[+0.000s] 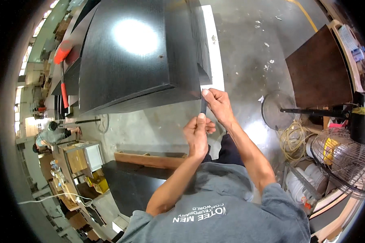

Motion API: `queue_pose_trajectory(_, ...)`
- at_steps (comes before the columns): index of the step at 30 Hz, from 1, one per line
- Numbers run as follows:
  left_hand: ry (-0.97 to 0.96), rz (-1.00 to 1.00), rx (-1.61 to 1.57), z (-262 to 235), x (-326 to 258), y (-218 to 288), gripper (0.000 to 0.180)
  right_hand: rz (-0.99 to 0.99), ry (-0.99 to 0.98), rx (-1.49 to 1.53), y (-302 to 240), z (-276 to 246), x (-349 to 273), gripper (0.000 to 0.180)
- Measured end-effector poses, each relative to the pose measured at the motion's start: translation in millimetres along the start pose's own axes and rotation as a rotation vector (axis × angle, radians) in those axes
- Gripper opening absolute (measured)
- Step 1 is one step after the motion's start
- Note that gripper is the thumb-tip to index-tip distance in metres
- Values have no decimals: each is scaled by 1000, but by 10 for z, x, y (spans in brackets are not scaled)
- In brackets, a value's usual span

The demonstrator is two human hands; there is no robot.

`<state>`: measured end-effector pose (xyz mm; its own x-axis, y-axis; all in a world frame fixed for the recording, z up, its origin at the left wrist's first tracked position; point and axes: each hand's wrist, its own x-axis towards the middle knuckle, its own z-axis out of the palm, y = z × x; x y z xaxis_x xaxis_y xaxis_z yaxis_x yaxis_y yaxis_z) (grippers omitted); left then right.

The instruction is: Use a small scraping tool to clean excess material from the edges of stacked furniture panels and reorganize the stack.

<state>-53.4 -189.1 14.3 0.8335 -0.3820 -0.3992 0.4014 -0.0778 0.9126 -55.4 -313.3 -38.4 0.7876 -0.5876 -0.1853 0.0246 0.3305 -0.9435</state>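
Between my two hands runs a short dark strip (203,106), narrow and flat. My left hand (196,135) pinches its lower end between thumb and fingers. My right hand (217,104) grips the upper end, thumb on top, right beside the near right corner of a large black wood-grain panel piece (125,73). Whether the strip touches that corner I cannot tell. More dark panels (199,40) stand stacked along the right side, over a white board (217,60). A small brownish mark shows on the black top.
A red-headed mallet (63,52) with a red grip lies at the left. On the right stand a pedestal fan (344,158), a coiled hose (293,139) and a brown board (320,69). Black panels (129,184) lie low at my left. Another person (54,135) is far left.
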Motion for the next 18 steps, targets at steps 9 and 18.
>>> queue_pose_trajectory(9,-80,196,19,-88,100,385,33,-302,36,-35,-607,201,47,40)
queue_pose_trajectory(18,-207,-187,120,-600,531,-221,33,65,525,86,499,301,-421,42)
